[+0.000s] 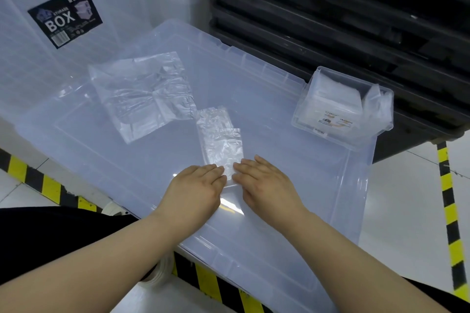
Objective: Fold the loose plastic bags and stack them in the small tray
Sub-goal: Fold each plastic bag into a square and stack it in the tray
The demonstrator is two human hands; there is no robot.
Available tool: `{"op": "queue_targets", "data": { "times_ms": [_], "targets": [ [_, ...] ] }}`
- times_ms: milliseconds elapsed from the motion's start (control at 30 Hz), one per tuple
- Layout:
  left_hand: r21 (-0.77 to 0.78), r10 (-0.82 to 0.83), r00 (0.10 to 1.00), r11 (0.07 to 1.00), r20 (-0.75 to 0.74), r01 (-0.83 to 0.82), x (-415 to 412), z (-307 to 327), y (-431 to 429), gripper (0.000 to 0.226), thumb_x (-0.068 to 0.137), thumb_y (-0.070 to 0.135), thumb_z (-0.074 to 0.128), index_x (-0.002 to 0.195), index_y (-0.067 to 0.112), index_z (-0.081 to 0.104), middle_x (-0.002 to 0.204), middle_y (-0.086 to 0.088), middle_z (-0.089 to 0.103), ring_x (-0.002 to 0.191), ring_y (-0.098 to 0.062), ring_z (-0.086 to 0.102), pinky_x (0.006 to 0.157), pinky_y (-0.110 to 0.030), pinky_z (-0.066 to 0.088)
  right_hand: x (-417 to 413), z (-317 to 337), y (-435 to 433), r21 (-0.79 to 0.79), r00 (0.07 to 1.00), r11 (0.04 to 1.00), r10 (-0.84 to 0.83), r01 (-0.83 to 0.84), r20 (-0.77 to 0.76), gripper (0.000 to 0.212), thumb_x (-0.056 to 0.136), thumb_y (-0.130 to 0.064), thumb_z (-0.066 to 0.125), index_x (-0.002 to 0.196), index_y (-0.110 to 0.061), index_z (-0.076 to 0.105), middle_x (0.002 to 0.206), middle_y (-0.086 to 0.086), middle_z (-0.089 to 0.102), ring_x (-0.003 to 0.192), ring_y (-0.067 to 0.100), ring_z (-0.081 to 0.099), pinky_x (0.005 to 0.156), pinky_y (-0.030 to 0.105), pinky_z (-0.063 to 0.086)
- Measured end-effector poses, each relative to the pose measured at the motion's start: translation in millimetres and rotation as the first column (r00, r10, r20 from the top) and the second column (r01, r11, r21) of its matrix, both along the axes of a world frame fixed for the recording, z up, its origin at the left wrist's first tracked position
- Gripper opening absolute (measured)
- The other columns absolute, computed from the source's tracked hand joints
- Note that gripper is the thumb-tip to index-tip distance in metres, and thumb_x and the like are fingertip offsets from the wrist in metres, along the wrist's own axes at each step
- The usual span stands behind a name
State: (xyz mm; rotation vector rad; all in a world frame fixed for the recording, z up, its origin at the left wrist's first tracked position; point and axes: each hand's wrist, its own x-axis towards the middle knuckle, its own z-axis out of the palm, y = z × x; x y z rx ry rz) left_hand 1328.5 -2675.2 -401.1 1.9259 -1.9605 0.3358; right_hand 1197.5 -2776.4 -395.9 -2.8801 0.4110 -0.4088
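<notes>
A narrow, partly folded clear plastic bag lies on the translucent lid that serves as the work surface. My left hand and my right hand lie flat on either side of the bag's near end, with the fingertips pressing its edges. A pile of loose, crumpled clear bags sits further back on the left. The small clear tray stands at the lid's right rear corner and holds folded bags.
A large clear storage box with a black "BOX" label stands behind on the left. Black stacked crates fill the back right. Yellow-and-black hazard tape marks the white floor around the lid.
</notes>
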Motion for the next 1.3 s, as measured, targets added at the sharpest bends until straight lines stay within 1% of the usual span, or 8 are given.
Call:
{"op": "queue_targets", "data": {
  "times_ms": [233,333,500,633,833,1000,1133,1300],
  "targets": [
    [0.133,0.01,0.99,0.991,-0.142,0.009,7,0,6,0.035,0.075,0.022,0.042,0.076,0.013,0.076,0.088,-0.003,0.073,0.08,-0.022,0.071,0.082,-0.028,0.038,-7,2,-2,0.136,0.987,0.983,-0.137,0.125,0.08,0.016,0.066,-0.011,0.06,0.073,-0.011,0.075,0.077,0.0,0.074,0.071,0.015,0.07,0.068,0.034,0.055],
    [0.168,0.009,0.97,0.985,-0.242,0.033,11,0,6,0.055,0.097,0.035,0.028,0.078,0.016,0.076,0.087,0.002,0.073,0.082,-0.018,0.07,0.073,-0.022,0.047,-9,5,-1,0.29,0.973,0.939,-0.214,0.182,0.082,0.031,0.074,-0.021,0.047,0.079,-0.01,0.075,0.078,-0.001,0.074,0.08,0.011,0.061,0.087,0.021,0.042],
    [0.245,0.106,0.809,0.968,-0.578,0.048,10,8,9,0.058,0.084,0.057,0.036,0.085,0.014,0.075,0.088,-0.004,0.073,0.091,-0.013,0.055,0.077,-0.026,0.05,-12,23,-3,0.491,0.969,0.837,-0.234,0.241,-0.077,0.037,0.083,-0.012,0.064,0.12,-0.014,0.06,0.117,-0.004,0.061,0.109,0.004,0.049,0.096,-0.001,0.019],
    [0.422,0.305,0.594,0.905,-0.744,0.063,7,16,11,0.064,0.069,0.065,0.036,0.081,0.011,0.067,0.081,-0.014,0.065,0.079,-0.025,0.059,0.077,-0.039,0.046,-14,24,-5,0.58,0.956,0.763,-0.27,0.287,-0.117,0.032,0.082,-0.012,0.065,0.114,-0.016,0.059,0.108,-0.005,0.061,0.096,0.004,0.053,0.083,0.004,0.032],
    [0.444,0.407,0.395,0.896,-0.823,0.002,6,25,4,0.03,0.094,0.02,0.048,0.085,-0.007,0.059,0.077,-0.018,0.056,0.074,-0.015,0.048,0.064,-0.021,0.035,-13,28,-6,0.746,0.929,0.574,-0.332,0.337,-0.164,0.014,0.077,-0.015,0.071,0.082,-0.015,0.058,0.088,-0.008,0.057,0.088,-0.003,0.053,0.076,0.008,0.036],
    [0.481,0.472,0.324,0.875,-0.82,-0.058,7,27,0,0.03,0.095,0.019,0.048,0.066,0.009,0.05,0.069,-0.005,0.049,0.067,-0.015,0.044,0.056,-0.009,0.033,-6,27,-5,0.711,0.907,0.574,-0.349,0.407,-0.237,0.026,0.08,-0.021,0.067,0.067,-0.036,0.051,0.085,-0.008,0.061,0.101,0.018,0.055,0.098,0.034,0.039],
    [0.493,0.508,0.297,0.86,-0.808,-0.131,5,25,-6,0.028,0.095,0.02,0.047,0.069,0.011,0.051,0.067,-0.006,0.051,0.066,-0.018,0.046,0.051,-0.009,0.033,3,24,-2,0.668,0.873,0.575,-0.411,0.472,-0.264,0.033,0.089,-0.018,0.055,0.062,-0.032,0.045,0.065,-0.016,0.053,0.086,0.022,0.057,0.091,0.032,0.039],
    [0.519,0.549,0.246,0.835,-0.799,-0.182,3,26,-10,0.029,0.091,0.026,0.054,0.118,0.015,0.05,0.068,0.004,0.061,0.073,-0.012,0.057,0.052,-0.004,0.035,14,26,-2,0.558,0.833,0.624,-0.468,0.547,-0.294,0.019,0.094,-0.021,0.047,0.075,-0.018,0.052,0.064,-0.009,0.05,0.074,0.016,0.047,0.078,0.024,0.032]
  ]
}}
